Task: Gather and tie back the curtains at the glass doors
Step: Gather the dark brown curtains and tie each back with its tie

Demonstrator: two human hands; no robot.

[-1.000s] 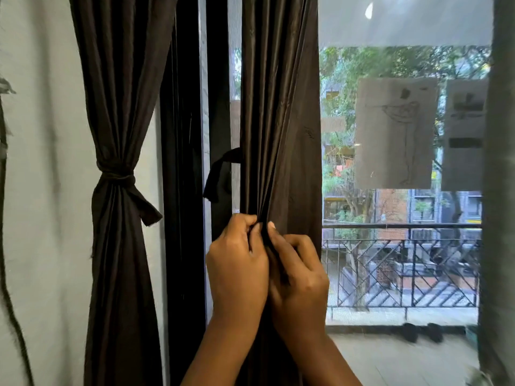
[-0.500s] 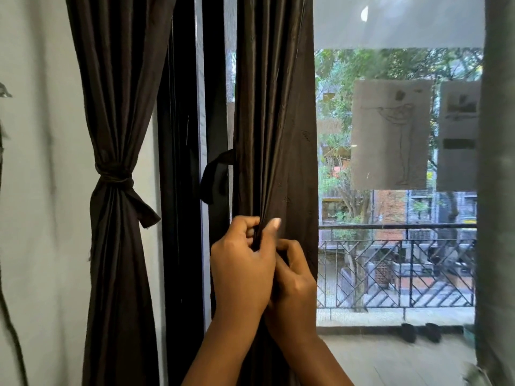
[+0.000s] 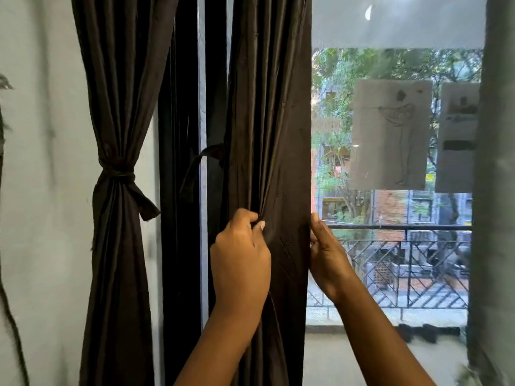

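A dark brown curtain (image 3: pixel 267 121) hangs loose in front of the glass door (image 3: pixel 390 162). My left hand (image 3: pixel 241 257) pinches a bunch of its folds at waist height. My right hand (image 3: pixel 327 254) grips the curtain's right edge, thumb on the front and fingers behind. A loose dark tie strap (image 3: pixel 200 165) dangles at the curtain's left side, above my left hand. Further left, a second dark curtain (image 3: pixel 117 107) is gathered and knotted with its own tie (image 3: pixel 117 174).
The dark door frame (image 3: pixel 181 190) stands between the two curtains. Paper drawings (image 3: pixel 390 135) are stuck to the glass. A grey curtain edge (image 3: pixel 496 190) hangs at the far right. Outside are a balcony railing (image 3: pixel 404 260) and trees. A pale wall (image 3: pixel 41 218) is at left.
My right hand has let go beside the left one and moved right to the curtain's outer edge. The left hand keeps its pinch on the gathered folds.
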